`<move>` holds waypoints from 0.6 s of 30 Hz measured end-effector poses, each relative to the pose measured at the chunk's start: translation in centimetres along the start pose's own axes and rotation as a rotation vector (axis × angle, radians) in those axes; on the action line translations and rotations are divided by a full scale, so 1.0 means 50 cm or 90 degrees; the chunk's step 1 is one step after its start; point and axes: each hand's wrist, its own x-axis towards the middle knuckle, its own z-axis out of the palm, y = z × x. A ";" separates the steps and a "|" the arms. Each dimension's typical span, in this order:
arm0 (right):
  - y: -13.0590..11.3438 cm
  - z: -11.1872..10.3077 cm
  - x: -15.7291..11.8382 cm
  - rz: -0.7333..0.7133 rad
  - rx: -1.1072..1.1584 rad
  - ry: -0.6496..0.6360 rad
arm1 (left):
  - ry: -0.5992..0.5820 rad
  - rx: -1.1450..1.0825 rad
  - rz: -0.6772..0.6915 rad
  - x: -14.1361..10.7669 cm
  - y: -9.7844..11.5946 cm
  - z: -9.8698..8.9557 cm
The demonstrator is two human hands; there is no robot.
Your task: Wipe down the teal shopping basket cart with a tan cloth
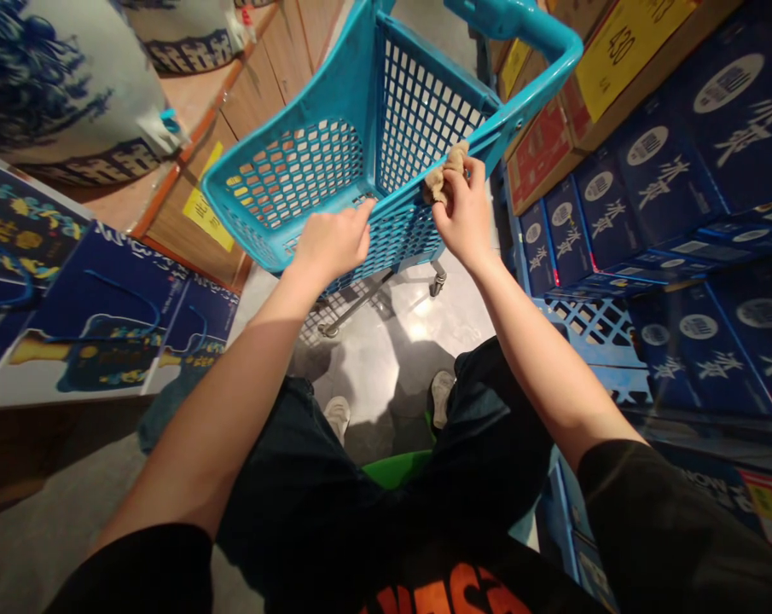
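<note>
A knobbly tan ginger root (446,174) is gripped in my right hand (463,215), just above the near rim of a turquoise plastic shopping cart (283,175). My left hand (333,245) curls over that same rim, a little to the left. The cart has a perforated basket and stands on a metal frame with small castors. Its basket looks empty of goods from this angle. The ginger's lower part is hidden by my fingers.
Dark blue cartons with white lettering are stacked at right (667,188) and left (104,333). Blue-and-white porcelain jars (59,94) stand on a wooden shelf at upper left. A blue pallet (590,333) sits low on the right, beside a polished floor aisle.
</note>
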 end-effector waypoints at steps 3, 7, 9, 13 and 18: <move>-0.026 0.013 -0.012 -0.038 -0.011 -0.031 | 0.012 0.003 0.002 0.000 -0.003 0.003; -0.036 0.003 -0.005 -0.047 -0.026 -0.050 | 0.014 -0.003 -0.002 -0.002 -0.013 0.004; -0.023 -0.009 0.007 -0.019 -0.026 -0.028 | 0.007 -0.004 -0.003 -0.003 -0.015 0.001; -0.027 -0.001 0.006 0.017 -0.017 0.001 | -0.005 -0.004 -0.009 -0.006 -0.012 -0.005; -0.103 0.038 -0.035 -0.033 -0.017 -0.095 | 0.012 -0.001 -0.018 -0.008 -0.021 -0.004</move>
